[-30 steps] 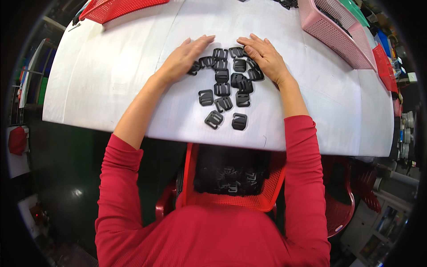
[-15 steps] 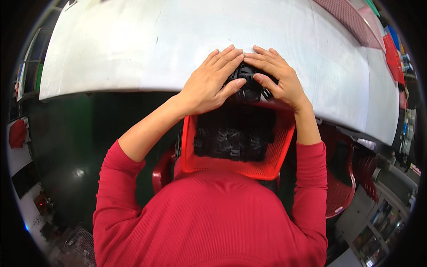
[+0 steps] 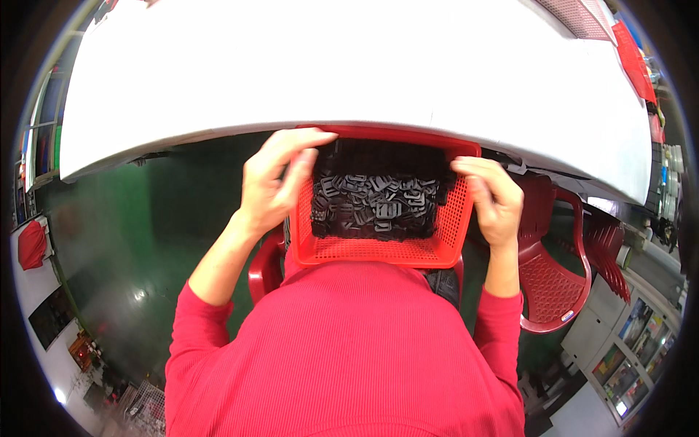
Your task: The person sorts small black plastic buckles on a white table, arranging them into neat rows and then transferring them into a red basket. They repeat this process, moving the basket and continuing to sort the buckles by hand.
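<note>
A red plastic basket (image 3: pixel 456 222) rests on my lap, up against the table's front edge. Many small black plastic buckles (image 3: pixel 386 209) lie loose in it, some slotted; the heap's far part is in dark shadow. My left hand (image 3: pixel 277 177) hovers by the basket's far left corner, fingers and thumb spread, holding nothing. On the other side, my right hand (image 3: pixel 498 198) is at the right rim with fingers bent and thumb apart, slightly blurred. Its fingertips overlap the rim, but whether they touch it I cannot tell.
A long white table (image 3: pixel 349 65) spans the front. At its far right are a pink mesh basket (image 3: pixel 582 18) and a red item (image 3: pixel 635 62). A dark red plastic chair (image 3: pixel 551 280) stands to the right, near a glass-fronted cabinet (image 3: pixel 619 371).
My hands have come back from the table edge and moved apart to the basket's two sides. The black pieces gathered under them have left the table edge, and the heap in the basket shows more fully.
</note>
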`<action>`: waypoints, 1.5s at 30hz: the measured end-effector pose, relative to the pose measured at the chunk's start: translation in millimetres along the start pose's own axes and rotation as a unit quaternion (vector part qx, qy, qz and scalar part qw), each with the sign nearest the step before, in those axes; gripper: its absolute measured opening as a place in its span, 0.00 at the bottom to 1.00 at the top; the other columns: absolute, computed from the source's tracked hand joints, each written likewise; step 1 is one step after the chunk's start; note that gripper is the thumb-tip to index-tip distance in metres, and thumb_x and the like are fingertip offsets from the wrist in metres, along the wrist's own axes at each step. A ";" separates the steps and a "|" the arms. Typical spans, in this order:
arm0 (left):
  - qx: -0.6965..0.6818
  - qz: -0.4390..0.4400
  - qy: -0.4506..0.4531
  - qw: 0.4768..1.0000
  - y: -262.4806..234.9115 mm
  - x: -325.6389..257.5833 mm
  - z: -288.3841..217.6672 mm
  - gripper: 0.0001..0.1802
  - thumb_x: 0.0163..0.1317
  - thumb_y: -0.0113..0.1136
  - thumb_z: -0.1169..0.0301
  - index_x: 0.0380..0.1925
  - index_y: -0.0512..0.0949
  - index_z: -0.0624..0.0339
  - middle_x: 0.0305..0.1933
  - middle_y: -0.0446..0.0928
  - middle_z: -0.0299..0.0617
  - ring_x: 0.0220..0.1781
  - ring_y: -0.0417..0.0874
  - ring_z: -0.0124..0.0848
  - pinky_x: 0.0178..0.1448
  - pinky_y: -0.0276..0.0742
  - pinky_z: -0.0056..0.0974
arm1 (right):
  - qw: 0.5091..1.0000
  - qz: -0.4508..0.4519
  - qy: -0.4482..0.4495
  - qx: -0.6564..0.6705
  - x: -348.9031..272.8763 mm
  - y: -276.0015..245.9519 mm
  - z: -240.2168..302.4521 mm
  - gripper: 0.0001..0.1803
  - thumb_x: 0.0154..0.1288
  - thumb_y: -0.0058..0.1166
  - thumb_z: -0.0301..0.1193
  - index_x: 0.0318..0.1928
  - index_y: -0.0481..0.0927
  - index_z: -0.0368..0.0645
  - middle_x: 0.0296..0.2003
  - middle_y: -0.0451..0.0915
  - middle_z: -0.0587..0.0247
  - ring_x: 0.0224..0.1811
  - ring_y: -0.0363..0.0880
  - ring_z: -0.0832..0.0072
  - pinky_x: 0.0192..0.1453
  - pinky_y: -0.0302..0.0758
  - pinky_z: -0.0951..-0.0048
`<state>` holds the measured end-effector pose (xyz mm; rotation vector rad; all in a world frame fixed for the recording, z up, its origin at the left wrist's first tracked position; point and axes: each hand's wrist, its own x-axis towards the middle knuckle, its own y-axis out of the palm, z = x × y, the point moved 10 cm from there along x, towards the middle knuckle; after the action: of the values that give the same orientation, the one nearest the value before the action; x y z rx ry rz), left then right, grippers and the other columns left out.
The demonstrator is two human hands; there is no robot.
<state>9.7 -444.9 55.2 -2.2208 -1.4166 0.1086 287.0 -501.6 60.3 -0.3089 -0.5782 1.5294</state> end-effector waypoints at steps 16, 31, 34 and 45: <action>-0.536 -0.037 -0.356 0.765 107.6 -134.8 175.1 0.41 0.67 0.55 0.49 0.74 0.54 0.54 0.73 0.60 0.42 0.72 0.64 0.37 0.73 0.61 0.46 | 0.697 0.070 0.383 0.602 -164.7 100.1 -221.7 0.42 0.58 0.61 0.61 0.65 0.69 0.47 0.56 0.76 0.64 0.56 0.77 0.68 0.58 0.77 0.63; -0.535 0.090 -0.274 0.794 95.6 -51.4 6.9 0.36 0.68 0.53 0.53 0.70 0.58 0.57 0.68 0.65 0.44 0.70 0.66 0.38 0.73 0.60 0.44 | 0.765 -0.136 0.228 0.586 -161.9 -46.0 -38.2 0.33 0.68 0.55 0.44 0.66 0.66 0.37 0.57 0.76 0.51 0.57 0.77 0.60 0.61 0.76 0.56; -0.540 0.130 -0.284 0.782 99.7 -20.7 -24.4 0.31 0.68 0.54 0.51 0.64 0.67 0.58 0.62 0.72 0.44 0.62 0.74 0.36 0.67 0.69 0.43 | 0.777 -0.166 0.206 0.571 -156.0 -81.0 -7.5 0.32 0.68 0.55 0.42 0.66 0.66 0.37 0.57 0.75 0.51 0.59 0.75 0.60 0.63 0.74 0.56; -0.436 0.212 -0.221 0.846 98.2 194.0 -94.1 0.47 0.65 0.52 0.38 0.74 0.54 0.58 0.76 0.55 0.47 0.78 0.54 0.41 0.74 0.55 0.50 | 0.780 -0.313 0.104 0.532 -45.9 -199.6 36.1 0.29 0.66 0.51 0.40 0.62 0.70 0.36 0.55 0.78 0.52 0.55 0.78 0.61 0.62 0.75 0.57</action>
<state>210.1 -343.6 130.9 -3.4439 -1.2997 0.1524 438.9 -560.5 189.5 0.5523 0.3990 0.9347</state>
